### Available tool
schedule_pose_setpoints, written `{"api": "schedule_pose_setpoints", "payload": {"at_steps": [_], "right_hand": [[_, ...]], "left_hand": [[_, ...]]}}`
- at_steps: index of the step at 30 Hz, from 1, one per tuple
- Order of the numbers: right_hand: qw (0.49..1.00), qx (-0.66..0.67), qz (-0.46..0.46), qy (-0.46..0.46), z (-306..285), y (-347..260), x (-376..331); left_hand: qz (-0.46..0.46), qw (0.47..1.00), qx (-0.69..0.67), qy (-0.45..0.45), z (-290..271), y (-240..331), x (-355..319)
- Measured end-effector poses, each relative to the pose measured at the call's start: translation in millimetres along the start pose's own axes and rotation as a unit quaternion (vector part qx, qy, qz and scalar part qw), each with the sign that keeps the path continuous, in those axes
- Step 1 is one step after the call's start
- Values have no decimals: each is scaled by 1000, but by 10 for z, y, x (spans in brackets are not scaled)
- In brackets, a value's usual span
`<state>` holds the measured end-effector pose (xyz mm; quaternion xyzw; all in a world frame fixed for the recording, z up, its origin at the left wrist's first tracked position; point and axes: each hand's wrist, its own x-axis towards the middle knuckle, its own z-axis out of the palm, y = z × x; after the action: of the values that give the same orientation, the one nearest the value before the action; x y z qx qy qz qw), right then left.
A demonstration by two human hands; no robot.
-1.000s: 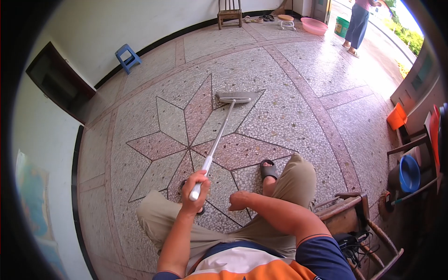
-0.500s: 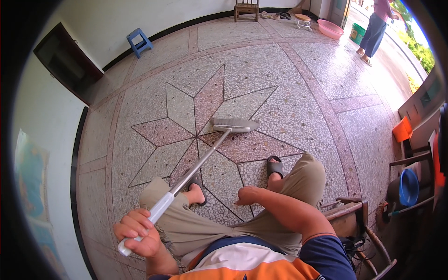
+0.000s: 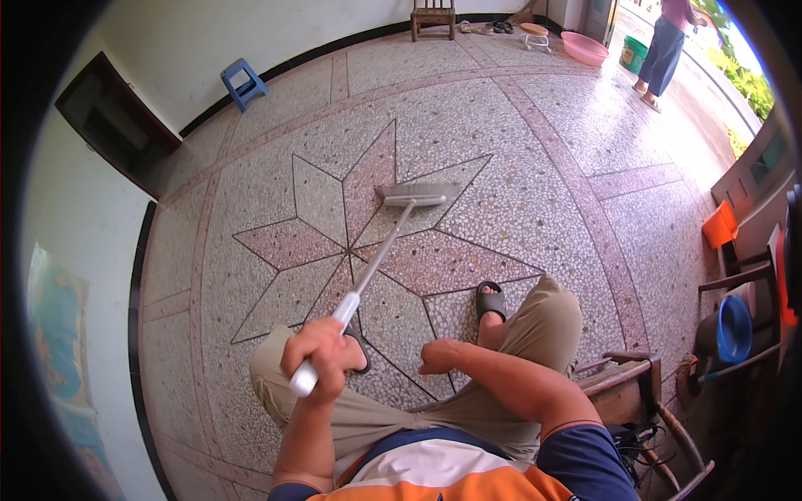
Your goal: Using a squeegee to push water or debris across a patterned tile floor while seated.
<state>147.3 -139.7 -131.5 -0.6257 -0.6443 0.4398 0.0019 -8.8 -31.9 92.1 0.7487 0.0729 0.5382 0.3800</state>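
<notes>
My left hand (image 3: 319, 355) is wrapped round the white grip of a long-handled broom (image 3: 380, 259), near the handle's top end. Its metal pole slants away from me to a wide head with grey bristles (image 3: 418, 194), which is down on the star-patterned floor (image 3: 317, 196). My right hand (image 3: 439, 356) is a loose fist between my knees, with no object visible in it. My feet, in dark sandals (image 3: 491, 299), rest on the floor on either side.
A blue stool (image 3: 243, 83) and a wooden chair (image 3: 433, 20) stand by the far walls. Near the doorway are a pink basin (image 3: 586, 48), a green bucket (image 3: 633, 53) and a standing person (image 3: 665, 50). Beside me on the right are a wooden chair (image 3: 614, 386) and a blue basin (image 3: 733, 331).
My left hand has moved forward and to the right with the broom. The broom head has slid farther away across the floor. My right hand has stayed nearly in place.
</notes>
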Motion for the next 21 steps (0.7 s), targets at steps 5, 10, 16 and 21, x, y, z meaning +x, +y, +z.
{"api": "schedule_pose_setpoints", "payload": {"at_steps": [5,10,16,21], "right_hand": [[1000,8,-2,9,-30,30,-46],[1000,6,-8,25,-10,17,-6],[999,18,24,17,-59,-35,-42],[1000,5,12,14,8,26,12]], "left_hand": [[-118,992,34,-39,218,-820,-3],[-127,986,69,-84,242,-1586,-174],[-163,983,70,-51,158,-1493,-311],[-158,982,88,-61,-267,-1037,-394]]}}
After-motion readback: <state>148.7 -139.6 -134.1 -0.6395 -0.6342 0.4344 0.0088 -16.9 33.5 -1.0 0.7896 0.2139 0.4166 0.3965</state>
